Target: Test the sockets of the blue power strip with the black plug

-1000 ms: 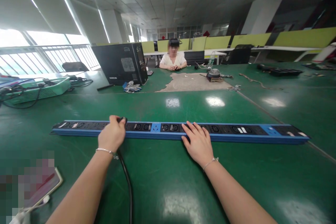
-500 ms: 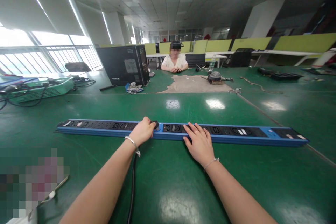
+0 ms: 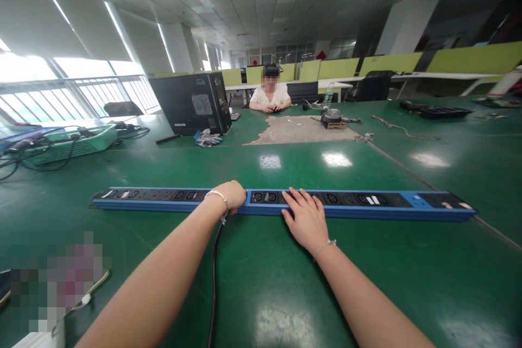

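A long blue-and-black power strip [image 3: 385,213] with rows of sockets lies crosswise on the green table [image 3: 261,261]. Over its middle, just left of centre, my left hand [image 3: 230,197] is closed around the plug of a black power cord [image 3: 214,283], and the back of the hand hides the plug. Whether the plug sits in a socket cannot be seen. The cord runs from under my wrist down to the bottom edge of the view. My right hand [image 3: 305,215] rests flat on the strip to the right of centre, fingers spread over its sockets.
Across the table sits a person [image 3: 269,95], hands together. A black computer case [image 3: 191,103] stands at the back left near crumpled gloves [image 3: 207,137]. A green basket [image 3: 95,141] of cables is at far left. Beyond the strip lies a brown sheet [image 3: 293,130] with a round metal device [image 3: 332,116].
My left hand has rolled over and its wrist has risen toward the strip, hiding the plug that showed before. The cord has swung slightly right. My right hand stays on the strip.
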{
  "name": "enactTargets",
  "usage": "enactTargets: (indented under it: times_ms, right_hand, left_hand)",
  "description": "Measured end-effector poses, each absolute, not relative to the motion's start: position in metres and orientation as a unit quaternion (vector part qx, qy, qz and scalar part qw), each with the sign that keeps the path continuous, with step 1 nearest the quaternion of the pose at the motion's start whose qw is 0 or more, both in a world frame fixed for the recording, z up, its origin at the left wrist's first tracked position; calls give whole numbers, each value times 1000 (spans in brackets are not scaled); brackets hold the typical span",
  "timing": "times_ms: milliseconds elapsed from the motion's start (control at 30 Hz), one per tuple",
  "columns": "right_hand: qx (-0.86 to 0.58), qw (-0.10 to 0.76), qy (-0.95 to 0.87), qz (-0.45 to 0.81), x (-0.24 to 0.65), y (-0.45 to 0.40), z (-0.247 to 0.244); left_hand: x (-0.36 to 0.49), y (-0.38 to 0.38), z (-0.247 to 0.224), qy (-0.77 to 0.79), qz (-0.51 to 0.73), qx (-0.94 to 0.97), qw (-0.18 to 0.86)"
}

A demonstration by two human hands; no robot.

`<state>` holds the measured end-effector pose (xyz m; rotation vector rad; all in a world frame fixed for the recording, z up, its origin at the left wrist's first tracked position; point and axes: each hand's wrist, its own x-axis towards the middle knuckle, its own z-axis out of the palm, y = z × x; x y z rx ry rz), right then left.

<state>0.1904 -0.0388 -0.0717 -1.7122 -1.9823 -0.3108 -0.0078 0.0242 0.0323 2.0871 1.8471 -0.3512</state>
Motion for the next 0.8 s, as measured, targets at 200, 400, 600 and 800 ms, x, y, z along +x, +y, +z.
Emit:
enactTargets:
  times_ms: [200, 400, 600, 800]
  right_hand:
    - [-631, 249, -727, -106, 189, -38, -71]
    - [-636, 244, -726, -97, 189, -39, -69]
    - [-634, 239, -730, -89, 188, -42, -67]
    - [-628, 279, -726, -40, 183, -43, -61]
  left_hand:
    - [-3, 30, 44, 607, -208, 741, 197]
    - [3, 32, 37, 605, -223, 735, 209]
    - [-2, 32, 35, 621, -175, 734, 211]
    - [-40, 19, 22, 668, 16, 734, 118]
